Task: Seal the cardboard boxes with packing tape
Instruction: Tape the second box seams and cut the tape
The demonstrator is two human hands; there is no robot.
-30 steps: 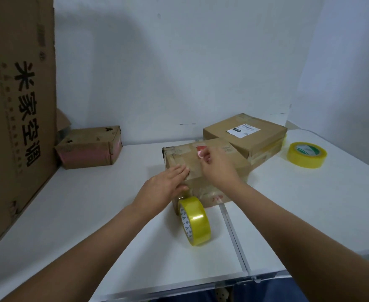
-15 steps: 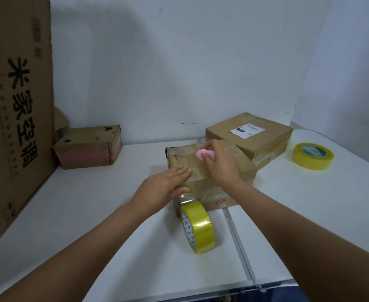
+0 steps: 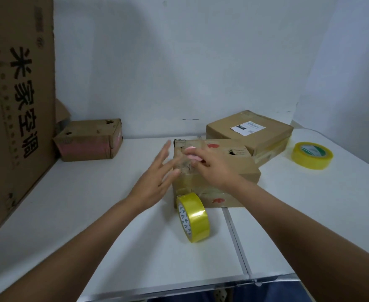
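Head view: right hand pinches pink object atop box.

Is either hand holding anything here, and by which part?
The right hand pinches a small pink object over the box; which part cannot be told. The left hand is spread and holds nothing.

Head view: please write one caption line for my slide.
Right hand holds a pink object on the middle cardboard box; open left hand beside it; tape roll upright in front.
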